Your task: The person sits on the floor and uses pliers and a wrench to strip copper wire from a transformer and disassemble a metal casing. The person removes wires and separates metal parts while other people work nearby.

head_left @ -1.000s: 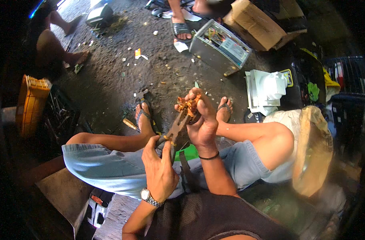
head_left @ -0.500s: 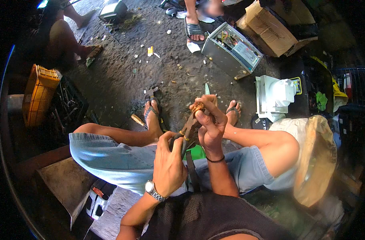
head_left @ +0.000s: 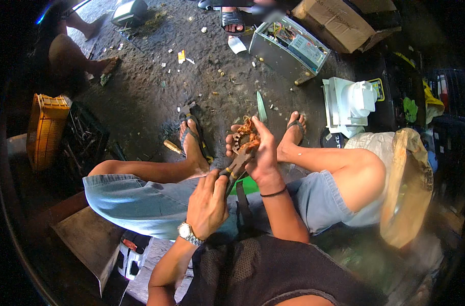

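My left hand (head_left: 208,203), with a watch at the wrist, is closed around the dark handles of a pair of pliers (head_left: 238,165). The pliers' metal jaws reach up to the lower edge of a ring-shaped motor stator (head_left: 238,144) with toothed inner metal and copper windings (head_left: 251,127). My right hand (head_left: 266,158), wearing a black wristband, grips the stator from the right, its fingers behind the ring and its thumb along the far right side. Whether the jaws pinch a wire cannot be made out.
A hammer (head_left: 188,108) and a wooden handle (head_left: 173,147) lie by my left foot. A pointed green strip (head_left: 261,106) is ahead. Opened computer case (head_left: 288,53), white appliance part (head_left: 351,107) and cardboard box (head_left: 339,23) stand right; an orange crate (head_left: 44,127) stands left. Others' feet show beyond.
My right hand has turned and opened out around the stator, so its toothed ring now shows. My left hand and the pliers have moved slightly left and down.
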